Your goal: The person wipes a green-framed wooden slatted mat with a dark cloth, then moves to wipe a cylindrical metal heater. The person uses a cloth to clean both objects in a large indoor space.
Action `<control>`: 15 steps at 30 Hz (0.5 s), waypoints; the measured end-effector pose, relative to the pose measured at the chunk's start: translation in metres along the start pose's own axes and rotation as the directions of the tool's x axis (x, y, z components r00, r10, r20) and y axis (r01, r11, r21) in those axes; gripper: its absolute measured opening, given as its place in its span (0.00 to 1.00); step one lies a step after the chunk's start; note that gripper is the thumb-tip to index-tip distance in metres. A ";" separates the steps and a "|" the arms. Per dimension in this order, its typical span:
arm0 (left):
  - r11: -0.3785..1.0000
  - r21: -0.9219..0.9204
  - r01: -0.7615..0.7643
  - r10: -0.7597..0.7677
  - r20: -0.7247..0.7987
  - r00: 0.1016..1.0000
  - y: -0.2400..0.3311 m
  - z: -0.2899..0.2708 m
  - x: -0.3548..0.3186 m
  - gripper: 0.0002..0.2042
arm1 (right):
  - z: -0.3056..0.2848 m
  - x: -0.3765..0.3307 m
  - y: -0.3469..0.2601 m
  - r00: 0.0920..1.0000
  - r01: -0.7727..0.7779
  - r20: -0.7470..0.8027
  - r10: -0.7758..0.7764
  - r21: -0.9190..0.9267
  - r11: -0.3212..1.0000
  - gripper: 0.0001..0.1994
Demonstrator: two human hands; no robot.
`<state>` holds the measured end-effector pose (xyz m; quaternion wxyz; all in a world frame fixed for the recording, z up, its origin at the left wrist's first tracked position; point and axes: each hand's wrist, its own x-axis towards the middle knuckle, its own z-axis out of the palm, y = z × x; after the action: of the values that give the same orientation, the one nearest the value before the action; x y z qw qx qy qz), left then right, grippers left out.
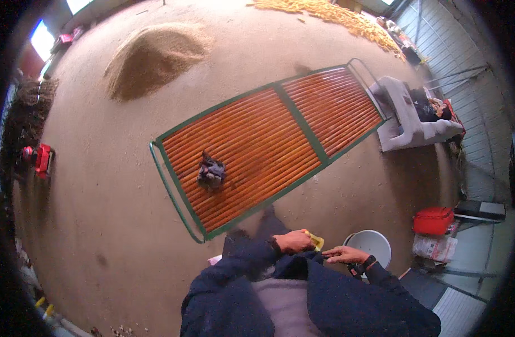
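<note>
Our dark jacket sits below our left hand, clasping a yellow object, and our right hand, whose grip we cannot tell.

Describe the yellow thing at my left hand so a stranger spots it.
Find the long green-framed bed of orange-brown slats. Below its lower edge, your left hand grips the small angular yellow object. Its colour distinguishes it from the round white container rightward.

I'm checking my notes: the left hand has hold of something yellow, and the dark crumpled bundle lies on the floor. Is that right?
Not the floor: the head view shows the dark crumpled bundle on the orange slatted platform. The left hand does hold the yellow item.
</note>
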<state>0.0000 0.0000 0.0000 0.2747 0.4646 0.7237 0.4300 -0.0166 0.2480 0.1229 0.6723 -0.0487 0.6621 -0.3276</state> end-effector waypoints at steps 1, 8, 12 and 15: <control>0.997 0.072 -0.025 0.027 -0.027 0.999 -0.003 -0.003 0.003 0.11 | -0.005 0.000 -0.004 1.000 0.028 -0.010 -0.028 -0.036 0.999 0.29; 0.968 0.238 -0.081 0.109 -0.104 0.989 -0.013 -0.025 0.030 0.12 | -0.043 -0.009 -0.005 0.979 0.188 -0.030 -0.204 -0.278 0.942 0.28; 0.982 0.148 -0.113 0.143 -0.209 0.967 -0.007 -0.033 0.035 0.13 | -0.057 -0.002 0.003 0.946 0.307 0.012 -0.324 -0.353 0.884 0.28; 0.994 0.086 -0.068 0.084 -0.193 0.978 -0.015 -0.030 0.038 0.16 | -0.065 0.005 0.007 0.933 0.329 -0.009 -0.360 -0.381 0.864 0.28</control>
<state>-0.0467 0.0209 0.0013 0.1670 0.4578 0.7453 0.4550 -0.0741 0.2748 0.1073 0.5543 -0.2803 0.7189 -0.3120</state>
